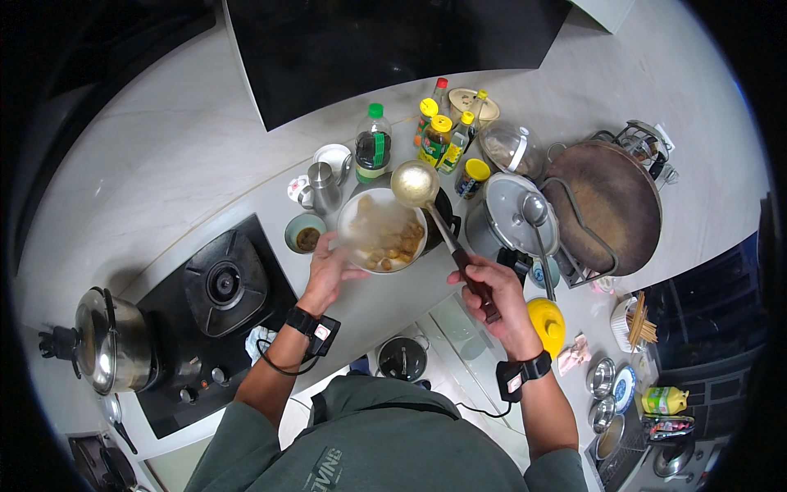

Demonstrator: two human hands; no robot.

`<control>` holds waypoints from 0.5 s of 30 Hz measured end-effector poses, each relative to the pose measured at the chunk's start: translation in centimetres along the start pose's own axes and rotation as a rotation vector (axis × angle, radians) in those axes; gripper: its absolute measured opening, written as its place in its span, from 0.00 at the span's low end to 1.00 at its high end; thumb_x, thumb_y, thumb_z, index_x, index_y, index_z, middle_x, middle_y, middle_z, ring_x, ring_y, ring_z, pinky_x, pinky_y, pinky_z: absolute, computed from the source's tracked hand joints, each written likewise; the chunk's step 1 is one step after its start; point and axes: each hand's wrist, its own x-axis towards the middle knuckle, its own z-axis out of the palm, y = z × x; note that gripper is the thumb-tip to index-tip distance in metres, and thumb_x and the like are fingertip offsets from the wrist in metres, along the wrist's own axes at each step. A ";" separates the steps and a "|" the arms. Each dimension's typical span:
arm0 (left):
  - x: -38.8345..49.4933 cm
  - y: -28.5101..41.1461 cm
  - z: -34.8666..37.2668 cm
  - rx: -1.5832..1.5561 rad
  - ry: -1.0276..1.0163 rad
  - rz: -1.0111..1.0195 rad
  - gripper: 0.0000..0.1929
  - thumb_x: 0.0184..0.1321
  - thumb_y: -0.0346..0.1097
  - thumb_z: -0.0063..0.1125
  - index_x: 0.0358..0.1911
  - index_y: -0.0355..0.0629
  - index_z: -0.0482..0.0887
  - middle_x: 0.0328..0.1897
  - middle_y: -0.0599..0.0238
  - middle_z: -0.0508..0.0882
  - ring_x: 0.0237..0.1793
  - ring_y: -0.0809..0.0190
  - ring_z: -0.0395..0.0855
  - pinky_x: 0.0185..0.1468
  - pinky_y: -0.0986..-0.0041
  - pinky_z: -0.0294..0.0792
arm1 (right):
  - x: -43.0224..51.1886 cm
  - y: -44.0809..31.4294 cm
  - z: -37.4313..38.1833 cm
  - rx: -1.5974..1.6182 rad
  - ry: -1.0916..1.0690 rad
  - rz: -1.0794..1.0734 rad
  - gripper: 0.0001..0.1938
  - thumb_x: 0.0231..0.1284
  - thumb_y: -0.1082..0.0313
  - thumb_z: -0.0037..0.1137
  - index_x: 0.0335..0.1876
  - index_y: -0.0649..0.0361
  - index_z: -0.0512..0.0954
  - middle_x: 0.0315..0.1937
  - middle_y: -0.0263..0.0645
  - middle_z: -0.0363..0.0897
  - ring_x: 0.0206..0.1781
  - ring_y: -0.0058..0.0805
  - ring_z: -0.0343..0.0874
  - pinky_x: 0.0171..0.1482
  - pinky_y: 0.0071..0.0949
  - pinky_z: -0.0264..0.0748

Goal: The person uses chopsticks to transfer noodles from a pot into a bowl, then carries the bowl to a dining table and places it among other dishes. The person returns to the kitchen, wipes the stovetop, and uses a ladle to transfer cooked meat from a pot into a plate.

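A white bowl holds chunks of brown food, partly veiled by steam or blur. My left hand is at the bowl's lower left rim, thumb and fingers around its edge. In my right hand is the dark handle of a metal ladle; its round bowl hangs over the white bowl's upper right edge. Behind the white bowl, a dark pot is partly hidden. A small green bowl with dark sauce sits just left of my left hand.
A gas stove and a lidded steel pot are at left. Behind stand a green-capped bottle and several sauce bottles. A pressure cooker, a large wok and a yellow lid are at right.
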 end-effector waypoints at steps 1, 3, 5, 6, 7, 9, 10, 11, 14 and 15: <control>-0.3 0.1 -0.3 -0.008 0.013 0.025 0.23 0.70 0.26 0.51 0.68 0.41 0.65 0.52 0.49 0.84 0.35 0.53 0.91 0.39 0.63 0.91 | 0.4 -0.3 -0.3 0.089 0.007 0.020 0.23 0.72 0.68 0.53 0.68 0.71 0.71 0.41 0.46 0.85 0.23 0.18 0.70 0.17 0.18 0.63; -1.3 0.2 -1.3 -0.021 0.050 0.059 0.24 0.71 0.26 0.50 0.69 0.41 0.65 0.53 0.49 0.84 0.36 0.52 0.91 0.39 0.63 0.91 | 1.1 -0.2 -0.8 0.069 0.000 0.023 0.22 0.72 0.68 0.54 0.67 0.70 0.71 0.41 0.46 0.85 0.25 0.19 0.71 0.19 0.18 0.64; -2.6 0.5 -2.7 0.000 0.086 0.093 0.24 0.71 0.26 0.50 0.69 0.41 0.65 0.52 0.45 0.83 0.36 0.51 0.91 0.37 0.65 0.90 | 2.4 0.0 -1.2 -0.017 0.029 0.018 0.23 0.72 0.69 0.54 0.69 0.69 0.69 0.40 0.44 0.86 0.24 0.20 0.73 0.21 0.19 0.67; -3.0 0.8 -3.4 0.011 0.124 0.086 0.24 0.70 0.26 0.51 0.68 0.40 0.64 0.52 0.44 0.83 0.35 0.51 0.91 0.36 0.65 0.90 | 3.1 0.3 -1.3 -0.101 0.052 0.023 0.22 0.71 0.70 0.55 0.66 0.69 0.72 0.40 0.44 0.86 0.24 0.21 0.75 0.21 0.21 0.69; -3.5 1.0 -4.2 0.011 0.143 0.098 0.24 0.70 0.26 0.51 0.68 0.40 0.64 0.52 0.43 0.83 0.34 0.51 0.91 0.35 0.65 0.90 | 3.9 0.8 -1.4 -0.265 0.090 0.021 0.21 0.70 0.69 0.56 0.65 0.69 0.73 0.38 0.44 0.86 0.25 0.20 0.76 0.22 0.21 0.71; -4.1 1.1 -5.3 0.052 0.193 0.123 0.23 0.69 0.25 0.52 0.67 0.38 0.64 0.52 0.43 0.83 0.32 0.52 0.91 0.34 0.67 0.90 | 5.8 2.0 -1.4 -0.573 0.141 0.004 0.21 0.69 0.68 0.58 0.63 0.69 0.75 0.36 0.43 0.85 0.26 0.20 0.78 0.22 0.22 0.73; -4.4 1.2 -5.9 0.047 0.196 0.120 0.24 0.69 0.25 0.51 0.68 0.37 0.63 0.52 0.44 0.83 0.33 0.53 0.91 0.34 0.67 0.90 | 6.7 2.8 -1.5 -0.729 0.188 -0.028 0.19 0.65 0.69 0.59 0.59 0.69 0.77 0.35 0.49 0.87 0.30 0.34 0.87 0.29 0.36 0.82; -4.7 1.1 -6.3 0.044 0.195 0.117 0.25 0.69 0.25 0.50 0.69 0.36 0.63 0.53 0.45 0.83 0.34 0.53 0.92 0.34 0.66 0.90 | 7.6 3.6 -1.7 -0.934 0.227 -0.120 0.20 0.65 0.70 0.58 0.61 0.70 0.76 0.35 0.52 0.87 0.29 0.39 0.87 0.30 0.38 0.83; -5.4 0.6 -7.2 0.024 0.231 0.106 0.24 0.70 0.25 0.50 0.68 0.37 0.64 0.53 0.46 0.82 0.32 0.53 0.91 0.33 0.66 0.90 | 10.1 5.5 -2.3 -1.355 0.257 -0.394 0.22 0.63 0.71 0.57 0.62 0.73 0.74 0.35 0.60 0.85 0.29 0.52 0.87 0.36 0.43 0.84; -5.6 0.5 -7.4 0.016 0.239 0.103 0.23 0.70 0.25 0.50 0.68 0.37 0.64 0.53 0.46 0.82 0.32 0.53 0.91 0.33 0.66 0.90 | 10.5 5.9 -2.5 -1.421 0.257 -0.458 0.22 0.62 0.71 0.57 0.60 0.74 0.74 0.34 0.62 0.84 0.30 0.55 0.87 0.39 0.45 0.85</control>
